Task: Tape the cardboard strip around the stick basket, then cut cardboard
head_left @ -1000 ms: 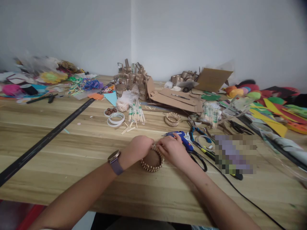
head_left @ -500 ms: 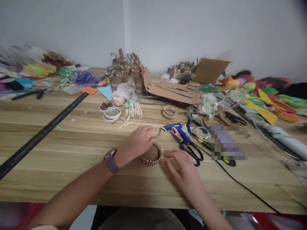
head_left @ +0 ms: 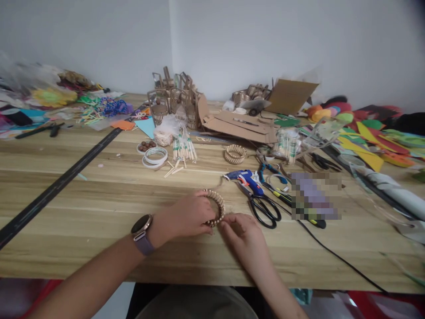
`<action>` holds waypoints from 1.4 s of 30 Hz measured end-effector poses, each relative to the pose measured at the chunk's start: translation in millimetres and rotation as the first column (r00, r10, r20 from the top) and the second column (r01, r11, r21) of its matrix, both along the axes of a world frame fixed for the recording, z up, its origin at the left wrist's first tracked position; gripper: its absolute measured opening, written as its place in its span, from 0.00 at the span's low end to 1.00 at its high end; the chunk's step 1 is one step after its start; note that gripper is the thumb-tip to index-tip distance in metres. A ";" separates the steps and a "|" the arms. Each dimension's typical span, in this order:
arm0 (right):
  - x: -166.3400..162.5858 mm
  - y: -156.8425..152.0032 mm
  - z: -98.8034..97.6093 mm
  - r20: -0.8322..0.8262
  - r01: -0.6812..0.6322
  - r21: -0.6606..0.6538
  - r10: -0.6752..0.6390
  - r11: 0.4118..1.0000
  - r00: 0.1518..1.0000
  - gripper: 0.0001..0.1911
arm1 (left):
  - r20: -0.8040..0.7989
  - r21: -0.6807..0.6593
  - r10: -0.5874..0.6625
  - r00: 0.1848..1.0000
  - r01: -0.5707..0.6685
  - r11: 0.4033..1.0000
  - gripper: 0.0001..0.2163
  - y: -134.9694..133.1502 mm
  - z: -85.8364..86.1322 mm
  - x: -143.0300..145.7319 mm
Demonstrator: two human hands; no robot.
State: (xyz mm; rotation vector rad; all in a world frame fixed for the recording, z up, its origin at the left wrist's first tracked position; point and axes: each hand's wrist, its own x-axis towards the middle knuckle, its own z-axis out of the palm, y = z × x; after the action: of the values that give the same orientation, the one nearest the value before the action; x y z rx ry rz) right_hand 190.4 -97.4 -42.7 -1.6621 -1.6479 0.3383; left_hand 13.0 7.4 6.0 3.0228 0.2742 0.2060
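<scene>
Low on the wooden table (head_left: 109,195) lies a small round ring of short wooden sticks (head_left: 219,208), a basket-like band with a dark lining. My left hand (head_left: 191,212), with a watch (head_left: 142,225) on its wrist, is closed over the ring's left side, fingers at the inner wall and thumb low at the near edge. At the ring's lower right, my right hand (head_left: 244,235) has thumb and fingertips drawn together, apparently touching its outer side. Whatever lies between those fingertips is hidden. Behind it sits a second stick ring (head_left: 235,154).
To the right lie a blue glue gun (head_left: 247,180), black-handled scissors (head_left: 265,210), pliers (head_left: 270,170) and a black cable (head_left: 332,252). Tape rolls (head_left: 155,157), bundled sticks (head_left: 184,148), finished little baskets (head_left: 179,106) and cardboard (head_left: 239,126) stand farther back.
My left hand has come down and nearer, from above the ring's far-left edge to a hold around its left side. My right hand has shifted slightly left and nearer, its fingers drawing together.
</scene>
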 end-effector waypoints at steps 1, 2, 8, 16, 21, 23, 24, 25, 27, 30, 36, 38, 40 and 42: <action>0.0 0.4 0.0 -0.011 0.002 -0.005 -0.002 1.000 1.000 0.07 | 0.005 0.000 -0.003 1.000 0.003 1.000 0.09 0.0 -1.4 -0.7; 0.1 0.7 -0.1 -0.021 0.003 -0.010 -0.003 1.000 1.000 0.07 | 0.014 0.000 -0.007 1.000 0.007 1.000 0.08 -0.1 -2.9 -1.5; 0.3 -1.5 -0.4 -0.029 -0.022 0.012 0.022 1.000 0.999 0.07 | 0.085 0.053 -0.007 0.996 0.002 0.999 0.06 -2.2 -14.1 -5.3; -9.9 -20.1 1.6 0.085 -0.071 0.147 0.059 0.987 0.995 0.07 | 0.096 0.034 0.029 0.995 -0.032 0.999 0.06 -4.3 -16.6 -7.2; -14.6 -32.9 9.3 0.179 -0.249 0.163 0.219 0.955 0.959 0.07 | 0.107 0.018 0.012 0.994 -0.014 1.000 0.05 -3.5 -15.6 -8.2; -15.3 -34.7 12.7 0.209 -0.300 0.153 0.266 0.941 0.941 0.07 | 0.103 0.012 0.007 0.995 -0.009 1.000 0.05 -2.8 -16.3 -8.7; -15.2 -34.7 13.8 0.212 -0.302 0.153 0.267 0.941 0.940 0.07 | 0.102 0.009 0.007 0.995 -0.008 1.000 0.05 -2.6 -16.7 -8.9; -14.6 -34.0 14.4 0.210 -0.292 0.158 0.257 0.943 0.943 0.07 | 0.102 0.007 0.005 0.995 -0.006 1.000 0.05 -2.3 -16.9 -9.1; -11.6 -31.0 14.0 0.186 -0.245 0.175 0.212 0.954 0.959 0.06 | 0.112 0.005 -0.006 0.994 0.005 1.000 0.06 -2.1 -17.2 -9.3; -3.7 -23.7 11.4 0.164 -0.175 0.183 0.145 0.967 0.976 0.06 | 0.130 0.004 -0.008 0.992 0.008 1.000 0.06 -2.3 -17.5 -9.3; 8.7 -9.1 9.2 0.145 -0.127 0.087 0.113 0.988 0.983 0.07 | 0.129 0.019 -0.010 0.992 0.008 1.000 0.06 -2.7 -18.4 -10.0; 9.6 -5.7 9.5 0.117 -0.119 0.062 0.111 0.991 0.987 0.08 | 0.132 0.022 -0.017 0.991 0.014 1.000 0.06 -2.6 -18.9 -10.8; 10.1 -3.4 9.9 0.096 -0.117 0.040 0.113 0.992 0.989 0.08 | 0.139 0.022 -0.018 0.990 0.015 1.000 0.07 -2.7 -19.3 -11.7; 10.7 -2.1 10.2 0.082 -0.121 0.020 0.119 0.992 0.989 0.08 | 0.142 0.016 -0.010 0.990 0.008 1.000 0.10 -3.1 -19.5 -12.2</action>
State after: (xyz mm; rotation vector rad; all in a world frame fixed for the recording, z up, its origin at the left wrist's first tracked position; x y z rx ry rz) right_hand 201.2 -99.5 -32.5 -1.5801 -1.8100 0.3120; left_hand 0.8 4.3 -13.5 3.0051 0.2478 0.4223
